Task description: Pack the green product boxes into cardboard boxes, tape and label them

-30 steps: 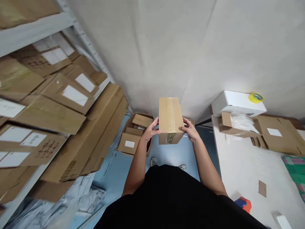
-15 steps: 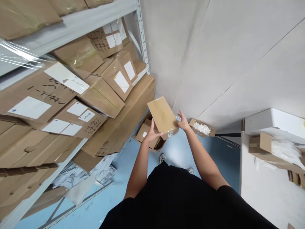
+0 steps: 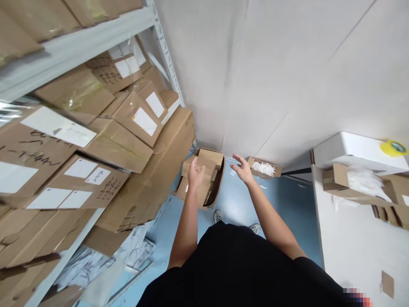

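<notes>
Both of my hands are raised in front of me with nothing in them. My left hand [image 3: 195, 174], fingers apart, hovers over an open carton [image 3: 218, 189] on the floor and covers part of what lies inside. Several smaller brown boxes fill that carton; one cardboard box [image 3: 211, 157] lies on top toward its far side. To the right of the carton, my right hand [image 3: 242, 169] is open, its fingers stretched toward the wall. A small box of white material [image 3: 264, 168] stands on the floor just beyond it.
On the left, a metal shelf rack [image 3: 166, 64] holds many labelled cartons. A long carton [image 3: 150, 175] lies along its edge. At right, a white table [image 3: 348, 251] bears a box of white packing [image 3: 367, 185] and yellow tape [image 3: 394, 148]. A wall [image 3: 271, 64] stands ahead.
The cardboard box held between both hands has been let go and now lies in the floor carton. My hands have come apart from it, and the view has shifted slightly.
</notes>
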